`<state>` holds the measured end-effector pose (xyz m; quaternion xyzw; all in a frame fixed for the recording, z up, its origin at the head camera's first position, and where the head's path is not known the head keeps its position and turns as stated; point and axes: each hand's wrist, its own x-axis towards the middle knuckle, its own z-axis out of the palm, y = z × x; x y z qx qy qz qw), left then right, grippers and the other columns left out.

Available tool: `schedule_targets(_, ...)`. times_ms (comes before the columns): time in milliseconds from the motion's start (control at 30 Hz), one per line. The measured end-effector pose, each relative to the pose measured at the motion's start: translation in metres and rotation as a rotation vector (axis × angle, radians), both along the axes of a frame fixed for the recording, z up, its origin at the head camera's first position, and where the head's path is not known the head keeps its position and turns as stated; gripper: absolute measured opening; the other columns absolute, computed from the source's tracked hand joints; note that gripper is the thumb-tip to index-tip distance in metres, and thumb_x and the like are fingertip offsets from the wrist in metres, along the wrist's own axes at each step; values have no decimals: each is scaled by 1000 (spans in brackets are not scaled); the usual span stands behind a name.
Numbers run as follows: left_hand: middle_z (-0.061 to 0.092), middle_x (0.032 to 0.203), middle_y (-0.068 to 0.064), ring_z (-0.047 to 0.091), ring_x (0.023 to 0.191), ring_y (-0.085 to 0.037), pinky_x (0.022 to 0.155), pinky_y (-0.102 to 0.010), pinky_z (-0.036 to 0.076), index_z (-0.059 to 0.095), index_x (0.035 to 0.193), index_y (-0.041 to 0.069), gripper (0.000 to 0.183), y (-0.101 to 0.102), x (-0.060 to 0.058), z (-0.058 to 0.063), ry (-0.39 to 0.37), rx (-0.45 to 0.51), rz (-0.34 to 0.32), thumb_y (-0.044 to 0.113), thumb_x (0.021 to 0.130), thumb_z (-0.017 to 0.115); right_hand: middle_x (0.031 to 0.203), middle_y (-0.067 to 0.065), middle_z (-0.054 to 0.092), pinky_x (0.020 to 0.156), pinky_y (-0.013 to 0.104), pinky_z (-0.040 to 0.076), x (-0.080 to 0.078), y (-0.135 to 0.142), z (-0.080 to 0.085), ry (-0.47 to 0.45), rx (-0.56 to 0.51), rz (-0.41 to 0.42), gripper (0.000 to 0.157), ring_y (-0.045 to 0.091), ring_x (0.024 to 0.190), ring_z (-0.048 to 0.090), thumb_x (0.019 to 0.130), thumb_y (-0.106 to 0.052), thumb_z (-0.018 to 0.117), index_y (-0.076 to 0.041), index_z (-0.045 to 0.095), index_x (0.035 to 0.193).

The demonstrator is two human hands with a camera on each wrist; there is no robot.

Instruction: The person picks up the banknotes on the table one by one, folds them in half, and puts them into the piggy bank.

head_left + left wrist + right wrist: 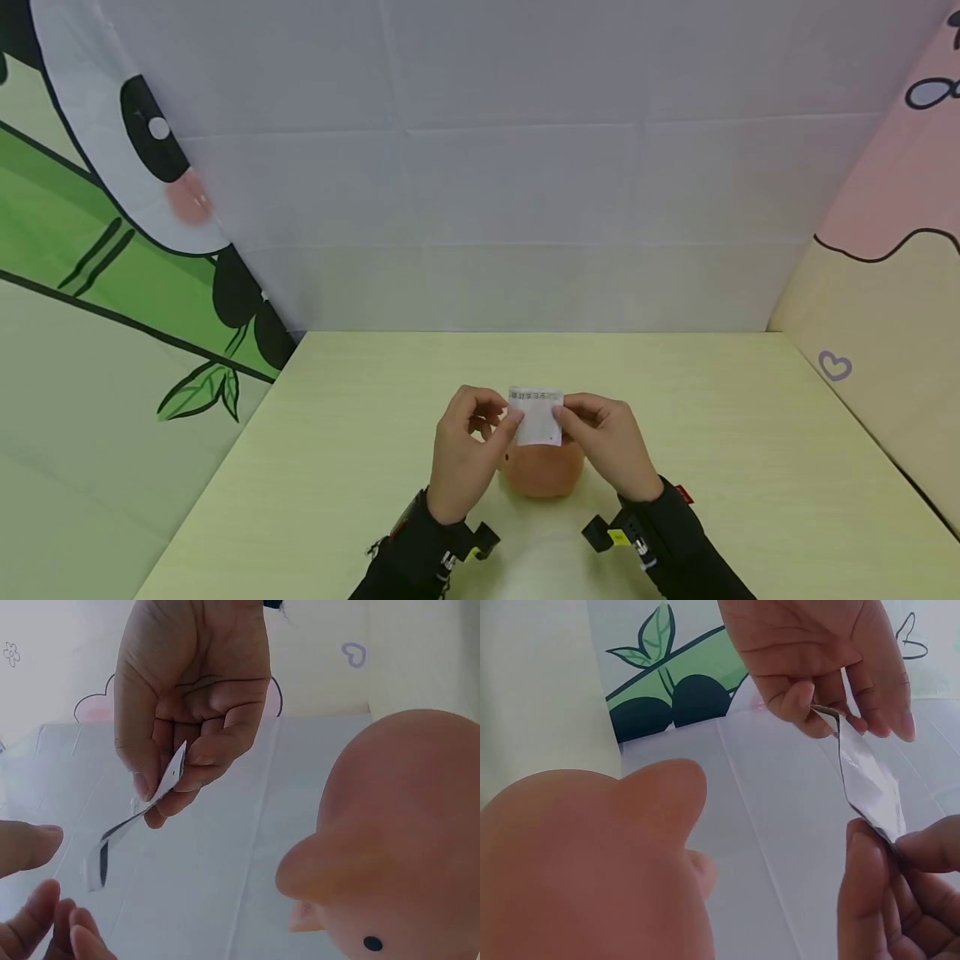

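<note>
A small white slip (pixel 537 421), glossy, with a line of dark print along its top edge, is held up over a round pinkish-orange pig figure (pixel 542 475). My right hand (pixel 606 442) pinches the slip by one end between thumb and fingers, as the right wrist view also shows. At the slip's other end is my left hand (pixel 474 450); in the left wrist view its thumb (pixel 34 847) and fingers stand apart, with a gap between them and the slip's bent end. Part of the pig's top is hidden behind the slip.
The pig figure stands on a pale yellow table (pixel 360 417). A pale grey sheet (pixel 517 183) hangs behind it. Printed cloths flank both sides, with a panda on the left and a small heart (pixel 835 365) on the right.
</note>
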<state>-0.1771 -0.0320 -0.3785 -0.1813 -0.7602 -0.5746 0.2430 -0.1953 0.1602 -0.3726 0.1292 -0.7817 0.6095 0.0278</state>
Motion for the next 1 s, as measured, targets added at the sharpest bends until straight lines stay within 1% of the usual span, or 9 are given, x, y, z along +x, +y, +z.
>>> schedule_targets(67, 58, 101, -9, 56, 87, -19, 70, -22, 49, 60, 110, 9, 26, -1, -1, 1, -92, 37, -20, 14, 88, 74, 95, 17, 73, 66, 25, 57, 0, 0, 1, -9, 8, -2, 17, 14, 68, 64, 95, -10, 64, 0, 72, 106)
schedule_targets(167, 61, 113, -11, 60, 98, -20, 80, -22, 51, 58, 123, 9, 37, -4, -3, 1, -236, 78, -87, 17, 89, 73, 96, 17, 73, 66, 26, 58, 1, 0, 2, -13, 11, 8, 17, 13, 68, 64, 95, -10, 63, 0, 72, 106)
schedule_targets(267, 66, 113, -11, 64, 96, -17, 78, -22, 53, 63, 123, 8, 34, -6, -4, 1, -324, 91, -163, 19, 92, 70, 96, 17, 73, 66, 27, 58, 2, 1, 3, -9, 6, 22, 17, 13, 68, 65, 95, -10, 63, 0, 71, 107)
schedule_targets(367, 70, 106, -15, 66, 86, -13, 71, -24, 55, 68, 116, 5, 27, -8, -5, 1, -360, 93, -220, 19, 93, 68, 97, 18, 73, 65, 28, 58, 2, 1, 4, -1, 0, 37, 18, 13, 68, 65, 96, -11, 62, 0, 71, 108)
schedule_targets(467, 71, 103, -18, 65, 79, -11, 68, -28, 56, 70, 112, 2, 24, -9, -6, 1, -387, 106, -244, 19, 94, 67, 98, 18, 73, 65, 28, 58, 2, 2, 5, 5, 0, 50, 19, 13, 68, 65, 97, -12, 61, 0, 71, 108)
schedule_targets(567, 71, 103, -19, 66, 79, -12, 68, -29, 57, 71, 110, 1, 24, -9, -6, 3, -428, 133, -246, 17, 93, 68, 99, 18, 73, 65, 28, 58, 2, 3, 5, 5, 1, 60, 20, 13, 69, 65, 97, -12, 61, 0, 70, 109)
schedule_targets(733, 72, 101, -21, 67, 76, -13, 67, -28, 57, 72, 107, -1, 21, -9, -6, 5, -490, 174, -242, 14, 93, 68, 100, 18, 73, 66, 26, 57, 3, 4, 6, 5, 3, 79, 20, 12, 70, 65, 97, -12, 60, 1, 70, 110)
schedule_targets(833, 72, 99, -21, 67, 74, -13, 65, -27, 57, 72, 105, -2, 20, -9, -7, 5, -506, 189, -239, 13, 93, 68, 100, 19, 72, 67, 27, 57, 4, 5, 7, 9, -1, 99, 21, 12, 70, 65, 97, -11, 60, 2, 69, 111)
schedule_targets(1000, 72, 99, -20, 68, 75, -14, 66, -29, 58, 72, 103, -2, 18, -8, -7, 5, -514, 204, -231, 12, 92, 69, 101, 19, 72, 68, 28, 58, 3, 6, 8, 11, 0, 116, 22, 11, 71, 65, 98, -11, 59, 2, 69, 112)
